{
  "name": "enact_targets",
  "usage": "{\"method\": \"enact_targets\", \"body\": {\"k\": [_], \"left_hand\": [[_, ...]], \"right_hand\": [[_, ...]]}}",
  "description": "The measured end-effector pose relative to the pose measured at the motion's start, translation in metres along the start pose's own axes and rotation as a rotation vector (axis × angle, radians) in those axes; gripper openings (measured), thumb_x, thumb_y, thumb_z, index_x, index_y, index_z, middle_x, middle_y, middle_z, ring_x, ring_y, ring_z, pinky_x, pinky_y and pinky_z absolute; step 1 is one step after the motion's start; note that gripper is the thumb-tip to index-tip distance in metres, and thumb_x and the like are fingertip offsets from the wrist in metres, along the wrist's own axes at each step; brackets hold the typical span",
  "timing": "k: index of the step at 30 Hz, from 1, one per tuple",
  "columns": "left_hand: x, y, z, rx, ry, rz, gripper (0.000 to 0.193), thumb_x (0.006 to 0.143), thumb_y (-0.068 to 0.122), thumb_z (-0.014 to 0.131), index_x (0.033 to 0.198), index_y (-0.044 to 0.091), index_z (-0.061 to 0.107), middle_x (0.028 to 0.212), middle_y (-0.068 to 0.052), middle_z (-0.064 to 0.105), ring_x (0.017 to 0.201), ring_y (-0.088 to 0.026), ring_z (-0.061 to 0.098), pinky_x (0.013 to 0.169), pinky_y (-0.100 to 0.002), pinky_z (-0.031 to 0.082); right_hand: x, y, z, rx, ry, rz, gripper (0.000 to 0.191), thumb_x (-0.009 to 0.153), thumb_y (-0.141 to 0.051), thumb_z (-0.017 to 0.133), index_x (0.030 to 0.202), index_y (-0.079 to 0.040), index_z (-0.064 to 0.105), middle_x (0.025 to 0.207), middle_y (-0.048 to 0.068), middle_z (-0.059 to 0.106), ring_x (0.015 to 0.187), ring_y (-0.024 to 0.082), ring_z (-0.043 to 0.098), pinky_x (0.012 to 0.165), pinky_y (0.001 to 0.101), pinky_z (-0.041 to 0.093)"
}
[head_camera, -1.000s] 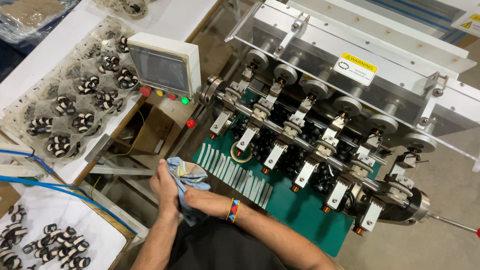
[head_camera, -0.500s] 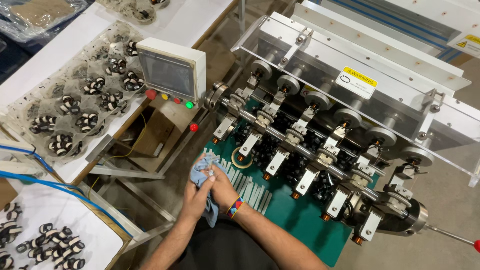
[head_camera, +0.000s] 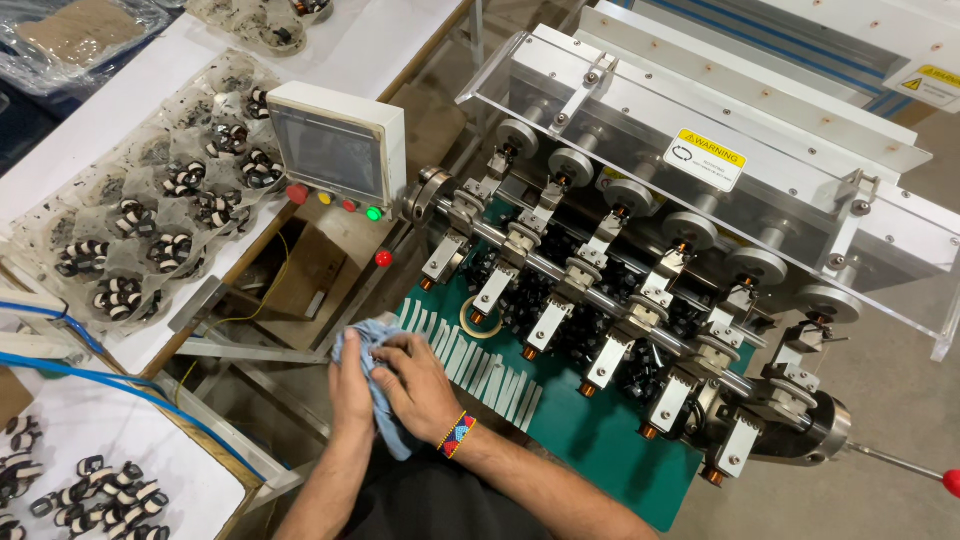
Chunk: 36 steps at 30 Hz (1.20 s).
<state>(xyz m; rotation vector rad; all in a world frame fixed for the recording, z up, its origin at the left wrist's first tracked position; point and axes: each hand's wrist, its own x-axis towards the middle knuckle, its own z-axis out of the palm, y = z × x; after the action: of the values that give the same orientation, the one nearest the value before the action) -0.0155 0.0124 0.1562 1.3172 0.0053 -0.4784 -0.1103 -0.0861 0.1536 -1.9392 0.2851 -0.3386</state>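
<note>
Both my bare forearms reach up from the bottom of the view and meet in front of me. My left hand (head_camera: 350, 385) is curled, fingers wrapped closed. My right hand (head_camera: 420, 385) lies just beside it, touching, palm down with fingers bent closed. A beaded band circles my right wrist.

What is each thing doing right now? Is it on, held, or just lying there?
Left hand: gripping the blue cloth.
Right hand: pressed on the cloth.
Green button: lit.
Screen: dark.
Tape roll: lying flat on the green mat.
</note>
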Motion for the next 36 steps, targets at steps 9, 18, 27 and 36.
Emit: {"method": "enact_targets", "body": {"k": [9,18,27,36], "left_hand": [[-0.047,0.008,0.03,-0.281,-0.316,-0.048,0.083,0.101,0.062,0.026,0.161,0.005,0.02,0.168,-0.007,0.027,0.155,-0.023,0.025,0.125,-0.04,0.021],[-0.065,0.021,0.024,-0.37,-0.436,-0.153,0.072,0.108,0.049,0.035,0.157,-0.003,0.029,0.162,-0.014,0.036,0.153,-0.025,0.031,0.125,-0.041,0.021],[-0.046,0.002,-0.027,-0.243,-0.493,-0.385,0.057,0.107,0.036,0.05,0.146,-0.006,0.052,0.149,-0.021,0.052,0.135,-0.034,0.049,0.113,-0.055,0.042],[-0.051,-0.02,0.004,1.086,-0.055,0.822,0.048,0.105,0.032,0.049,0.139,0.0,0.057,0.163,-0.021,0.037,0.141,-0.044,0.048,0.111,-0.052,0.041]], "right_hand": [[0.032,-0.032,-0.01,0.26,0.16,-0.139,0.066,0.104,-0.038,0.055,0.159,-0.007,0.036,0.161,0.025,0.038,0.147,0.042,0.041,0.119,0.0469,0.037],[0.04,-0.038,-0.022,0.249,0.373,-0.066,0.027,0.079,-0.015,0.085,0.086,-0.001,0.063,0.078,0.01,0.063,0.07,0.021,0.061,0.065,0.0333,0.05],[0.035,0.014,-0.013,0.761,0.08,0.373,0.027,0.098,-0.031,0.071,0.099,-0.004,0.074,0.079,-0.001,0.069,0.068,0.009,0.063,0.06,0.028,0.05],[0.006,0.045,0.016,1.347,-0.312,0.718,0.067,0.1,-0.067,0.038,0.138,-0.015,0.054,0.135,0.004,0.061,0.122,0.017,0.059,0.103,0.0318,0.052]]}}
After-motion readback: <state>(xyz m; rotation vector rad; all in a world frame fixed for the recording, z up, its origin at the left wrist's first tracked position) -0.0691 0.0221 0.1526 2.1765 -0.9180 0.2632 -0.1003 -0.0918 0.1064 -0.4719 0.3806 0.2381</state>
